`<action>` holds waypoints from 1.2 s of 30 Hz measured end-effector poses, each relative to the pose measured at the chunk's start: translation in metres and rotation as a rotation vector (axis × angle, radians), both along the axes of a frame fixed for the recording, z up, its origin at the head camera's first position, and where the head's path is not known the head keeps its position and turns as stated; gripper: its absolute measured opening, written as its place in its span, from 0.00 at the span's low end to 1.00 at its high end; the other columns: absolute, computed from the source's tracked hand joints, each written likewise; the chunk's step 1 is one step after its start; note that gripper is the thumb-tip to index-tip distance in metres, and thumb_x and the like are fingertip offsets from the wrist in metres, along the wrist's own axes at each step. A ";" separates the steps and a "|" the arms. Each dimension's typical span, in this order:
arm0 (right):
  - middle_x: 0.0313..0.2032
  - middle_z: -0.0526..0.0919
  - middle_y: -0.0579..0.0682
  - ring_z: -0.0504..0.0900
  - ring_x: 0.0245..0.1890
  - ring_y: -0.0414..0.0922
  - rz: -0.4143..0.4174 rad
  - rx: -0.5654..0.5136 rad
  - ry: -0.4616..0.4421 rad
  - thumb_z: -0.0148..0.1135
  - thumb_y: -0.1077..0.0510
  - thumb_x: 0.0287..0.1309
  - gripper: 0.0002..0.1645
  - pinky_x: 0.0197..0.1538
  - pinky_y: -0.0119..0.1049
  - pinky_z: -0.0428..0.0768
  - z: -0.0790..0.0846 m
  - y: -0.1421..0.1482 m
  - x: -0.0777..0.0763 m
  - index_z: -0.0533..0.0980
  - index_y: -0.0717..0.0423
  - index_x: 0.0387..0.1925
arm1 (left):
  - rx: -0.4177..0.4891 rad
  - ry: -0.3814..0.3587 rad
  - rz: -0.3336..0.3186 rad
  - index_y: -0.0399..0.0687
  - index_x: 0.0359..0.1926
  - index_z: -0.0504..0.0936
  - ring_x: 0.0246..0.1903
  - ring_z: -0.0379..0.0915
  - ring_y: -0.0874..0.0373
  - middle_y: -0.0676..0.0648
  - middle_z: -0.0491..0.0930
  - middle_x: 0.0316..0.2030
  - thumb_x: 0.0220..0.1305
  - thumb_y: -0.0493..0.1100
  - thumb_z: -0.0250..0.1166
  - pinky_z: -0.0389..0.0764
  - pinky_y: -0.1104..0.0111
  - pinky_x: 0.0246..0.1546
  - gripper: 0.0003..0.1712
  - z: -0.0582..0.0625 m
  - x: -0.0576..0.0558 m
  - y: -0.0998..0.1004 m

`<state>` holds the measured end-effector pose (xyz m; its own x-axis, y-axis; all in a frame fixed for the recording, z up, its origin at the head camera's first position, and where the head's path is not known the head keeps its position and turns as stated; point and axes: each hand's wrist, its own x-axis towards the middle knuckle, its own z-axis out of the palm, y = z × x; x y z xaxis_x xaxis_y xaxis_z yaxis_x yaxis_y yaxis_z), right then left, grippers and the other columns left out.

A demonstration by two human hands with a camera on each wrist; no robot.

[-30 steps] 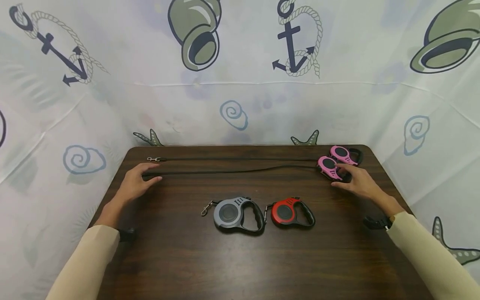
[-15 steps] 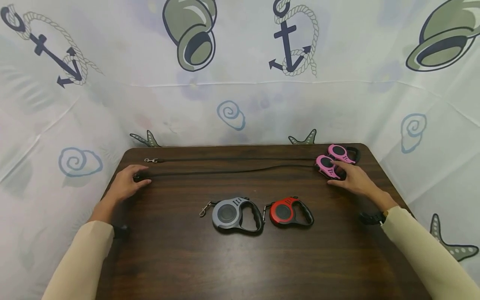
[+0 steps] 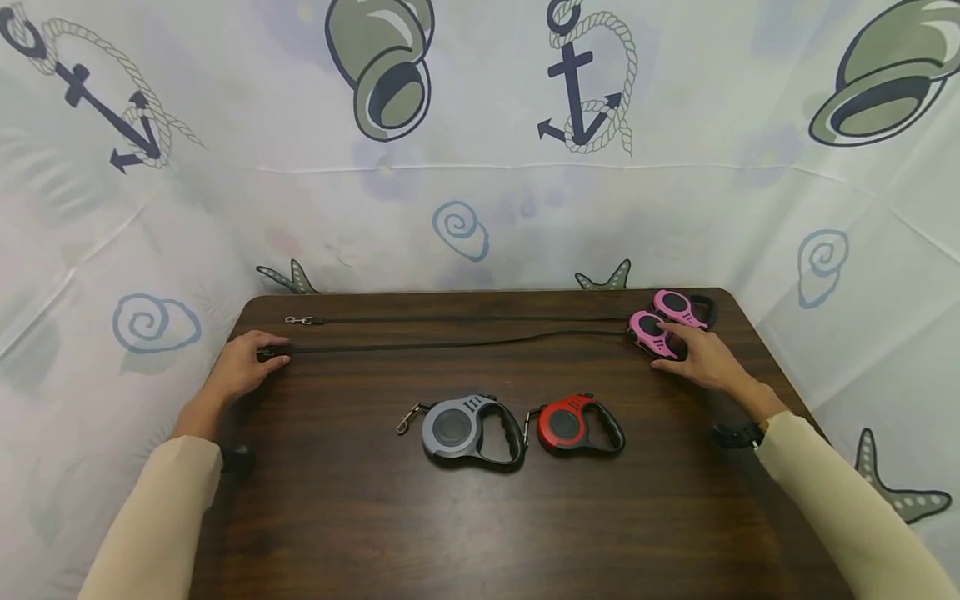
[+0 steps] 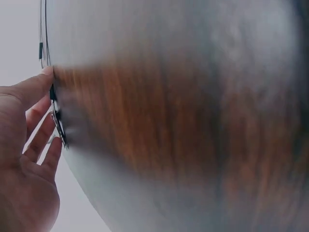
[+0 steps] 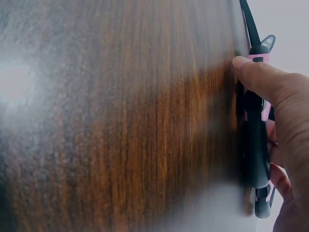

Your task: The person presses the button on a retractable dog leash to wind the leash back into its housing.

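Two pink retractable dog leashes lie at the table's back right. My right hand [image 3: 708,360] grips the nearer pink leash [image 3: 647,331], thumb on its near side; its black handle [image 5: 256,150] shows in the right wrist view. The black strap [image 3: 450,344] of that leash runs left across the table to my left hand [image 3: 242,367]. There my thumb and fingers pinch the strap's end, close to its metal clip [image 4: 59,126]. Behind it lies the farther pink leash [image 3: 678,307], its strap drawn out nearly parallel, with a silver clip [image 3: 300,320] at the left end.
A grey retractable leash [image 3: 453,427] and a smaller red one [image 3: 564,425] lie side by side mid-table. Their clips point left. The brown wooden table [image 3: 480,525] meets a patterned white cloth [image 3: 510,217] at the back and sides.
My left hand has moved left and slightly down with the strap's end, which now reaches farther left. The right hand stays at the nearer pink leash. The view has shifted slightly.
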<state>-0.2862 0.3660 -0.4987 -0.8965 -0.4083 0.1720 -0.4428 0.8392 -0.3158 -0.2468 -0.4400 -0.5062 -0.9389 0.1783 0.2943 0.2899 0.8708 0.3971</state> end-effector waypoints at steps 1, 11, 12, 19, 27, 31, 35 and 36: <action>0.53 0.84 0.70 0.86 0.48 0.65 0.000 -0.002 0.002 0.81 0.48 0.57 0.48 0.54 0.65 0.81 0.000 0.000 0.000 0.72 0.67 0.71 | 0.003 0.003 -0.003 0.28 0.52 0.86 0.53 0.77 0.25 0.24 0.83 0.49 0.61 0.33 0.77 0.71 0.35 0.56 0.19 0.000 0.000 -0.001; 0.50 0.85 0.68 0.85 0.44 0.62 -0.010 -0.006 0.006 0.81 0.49 0.57 0.46 0.51 0.63 0.82 -0.002 -0.001 0.000 0.72 0.67 0.70 | 0.020 -0.036 0.009 0.29 0.49 0.88 0.52 0.77 0.26 0.25 0.84 0.47 0.60 0.33 0.77 0.71 0.36 0.55 0.17 0.001 0.000 -0.005; 0.51 0.85 0.68 0.85 0.45 0.63 -0.010 -0.008 0.005 0.81 0.49 0.58 0.46 0.51 0.63 0.82 -0.002 -0.001 0.000 0.72 0.67 0.70 | 0.019 -0.036 0.009 0.29 0.49 0.88 0.52 0.78 0.26 0.25 0.84 0.47 0.60 0.33 0.77 0.72 0.36 0.54 0.17 0.001 0.001 -0.006; 0.51 0.85 0.68 0.85 0.45 0.62 -0.013 -0.011 0.004 0.80 0.51 0.59 0.43 0.50 0.64 0.81 -0.002 -0.002 0.000 0.73 0.67 0.69 | 0.020 -0.059 0.020 0.29 0.47 0.89 0.51 0.78 0.26 0.26 0.84 0.45 0.60 0.32 0.77 0.71 0.36 0.55 0.15 0.004 0.006 -0.011; 0.46 0.86 0.67 0.83 0.39 0.58 -0.028 -0.013 0.002 0.80 0.54 0.58 0.42 0.48 0.61 0.82 0.000 0.000 0.001 0.73 0.66 0.69 | 0.015 -0.063 0.006 0.30 0.46 0.89 0.51 0.78 0.25 0.26 0.85 0.46 0.61 0.32 0.76 0.72 0.36 0.53 0.13 0.008 0.007 -0.011; 0.43 0.86 0.65 0.82 0.35 0.55 -0.033 -0.004 -0.007 0.80 0.53 0.59 0.42 0.44 0.57 0.82 0.000 0.001 0.004 0.73 0.66 0.69 | -0.008 -0.070 -0.014 0.30 0.44 0.89 0.51 0.79 0.26 0.27 0.85 0.45 0.61 0.32 0.76 0.73 0.36 0.54 0.11 0.011 0.007 -0.009; 0.43 0.86 0.65 0.80 0.34 0.53 -0.027 -0.001 -0.023 0.79 0.53 0.60 0.42 0.43 0.55 0.80 0.001 0.004 0.007 0.73 0.66 0.69 | -0.069 -0.057 -0.061 0.32 0.41 0.90 0.45 0.82 0.29 0.32 0.87 0.38 0.61 0.33 0.77 0.76 0.38 0.49 0.09 0.013 0.007 -0.009; 0.44 0.86 0.65 0.80 0.34 0.53 -0.027 -0.002 -0.023 0.79 0.53 0.60 0.41 0.43 0.55 0.80 0.001 0.004 0.007 0.73 0.66 0.69 | -0.083 -0.049 -0.076 0.33 0.41 0.90 0.44 0.83 0.31 0.35 0.88 0.37 0.61 0.33 0.77 0.77 0.38 0.48 0.09 0.014 0.007 -0.009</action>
